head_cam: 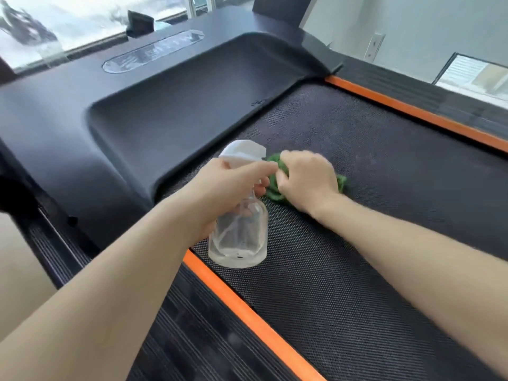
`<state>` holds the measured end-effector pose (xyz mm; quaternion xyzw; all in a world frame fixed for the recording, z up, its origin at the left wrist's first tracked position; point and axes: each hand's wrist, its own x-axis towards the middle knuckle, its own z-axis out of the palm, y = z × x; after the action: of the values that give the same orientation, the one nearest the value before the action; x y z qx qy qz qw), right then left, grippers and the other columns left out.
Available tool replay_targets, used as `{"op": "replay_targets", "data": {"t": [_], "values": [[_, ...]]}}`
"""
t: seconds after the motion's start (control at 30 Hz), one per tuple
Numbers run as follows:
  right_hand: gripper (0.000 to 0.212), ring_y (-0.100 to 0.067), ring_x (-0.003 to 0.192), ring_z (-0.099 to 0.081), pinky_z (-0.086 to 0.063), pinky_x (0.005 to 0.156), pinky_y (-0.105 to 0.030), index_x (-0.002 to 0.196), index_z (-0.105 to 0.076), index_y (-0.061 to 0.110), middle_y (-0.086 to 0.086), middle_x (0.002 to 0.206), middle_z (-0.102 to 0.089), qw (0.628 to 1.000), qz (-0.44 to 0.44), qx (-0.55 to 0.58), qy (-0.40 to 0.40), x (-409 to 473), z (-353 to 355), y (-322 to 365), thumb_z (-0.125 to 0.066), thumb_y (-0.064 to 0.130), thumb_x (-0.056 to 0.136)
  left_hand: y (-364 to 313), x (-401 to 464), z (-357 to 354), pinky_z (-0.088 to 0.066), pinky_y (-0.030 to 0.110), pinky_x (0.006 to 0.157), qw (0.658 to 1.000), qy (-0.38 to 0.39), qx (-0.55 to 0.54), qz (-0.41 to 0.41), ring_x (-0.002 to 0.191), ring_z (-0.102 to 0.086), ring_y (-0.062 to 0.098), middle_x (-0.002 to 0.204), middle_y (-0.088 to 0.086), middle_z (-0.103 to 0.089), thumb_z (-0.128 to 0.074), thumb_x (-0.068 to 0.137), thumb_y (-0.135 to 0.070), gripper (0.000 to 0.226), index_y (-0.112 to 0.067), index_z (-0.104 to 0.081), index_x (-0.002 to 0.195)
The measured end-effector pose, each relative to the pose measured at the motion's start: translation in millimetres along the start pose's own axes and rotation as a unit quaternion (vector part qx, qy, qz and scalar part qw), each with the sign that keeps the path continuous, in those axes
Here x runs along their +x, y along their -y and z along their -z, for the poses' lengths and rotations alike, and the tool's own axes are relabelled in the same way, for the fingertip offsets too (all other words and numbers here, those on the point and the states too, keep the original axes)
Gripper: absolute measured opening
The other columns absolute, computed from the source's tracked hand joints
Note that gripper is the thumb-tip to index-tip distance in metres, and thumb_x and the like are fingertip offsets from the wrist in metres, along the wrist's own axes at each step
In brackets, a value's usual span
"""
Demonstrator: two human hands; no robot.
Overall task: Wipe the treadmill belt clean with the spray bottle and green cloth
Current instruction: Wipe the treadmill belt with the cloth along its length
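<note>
Treadmill belt [371,243] runs between two orange strips, and I see bare belt right of my hands. On its left side near the left orange strip [247,312], my left hand [228,188] grips the spray bottle [239,235] upright. Just right, my right hand [308,180] clutches the green cloth [276,191] against the belt.

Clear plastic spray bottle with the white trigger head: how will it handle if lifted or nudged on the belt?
The clear plastic spray bottle looks nearly empty, so probably light. With its white trigger head above a light body, it may tip if nudged. The left hand grips its neck; the smooth wall could be slippery if wet.
</note>
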<state>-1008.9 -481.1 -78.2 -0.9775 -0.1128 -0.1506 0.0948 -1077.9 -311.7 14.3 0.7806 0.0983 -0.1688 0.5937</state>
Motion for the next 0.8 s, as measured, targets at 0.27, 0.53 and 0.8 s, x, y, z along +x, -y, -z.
{"op": "replay_targets", "data": {"t": [0.27, 0.53, 0.8], "values": [[0.025, -0.021, 0.065, -0.046, -0.039, 0.063, -0.036, 0.071, -0.036, 0.024, 0.006, 0.067, -0.048, 0.992, 0.108, 0.053, 0.022, -107.0, 32.8, 1.6, -0.054, 0.035, 0.083, -19.2, 37.0, -20.3, -0.042, 0.014, 0.041, 0.998, -0.046, 0.052, -0.01, 0.042, -0.055, 0.007, 0.053, -0.008, -0.062, -0.074, 0.092, -0.05, 0.043, -0.015, -0.071, 0.067], [0.026, -0.018, 0.063, -0.045, -0.038, 0.06, -0.033, 0.069, -0.04, 0.023, 0.008, 0.065, -0.047, 0.99, 0.131, 0.052, 0.003, -103.5, 27.8, -1.1, -0.055, 0.037, 0.085, -19.0, 45.2, -19.0, -0.047, 0.023, 0.056, 0.994, -0.066, 0.087, -0.013, 0.053, -0.058, 0.011, 0.055, -0.009, -0.064, -0.073, 0.089, -0.055, 0.046, -0.016, -0.073, 0.065], [0.02, -0.031, 0.082, -0.062, -0.038, 0.065, -0.035, 0.077, -0.049, 0.022, -0.004, 0.083, -0.066, 1.0, 0.003, 0.004, 0.018, 39.5, -3.9, -49.6, -0.049, 0.036, 0.091, 6.5, 30.3, -10.1, -0.059, 0.039, 0.078, 0.993, -0.077, 0.044, -0.075, 0.07, -0.07, 0.016, 0.074, -0.001, -0.075, -0.076, 0.092, -0.048, 0.04, -0.008, -0.078, 0.087]]}}
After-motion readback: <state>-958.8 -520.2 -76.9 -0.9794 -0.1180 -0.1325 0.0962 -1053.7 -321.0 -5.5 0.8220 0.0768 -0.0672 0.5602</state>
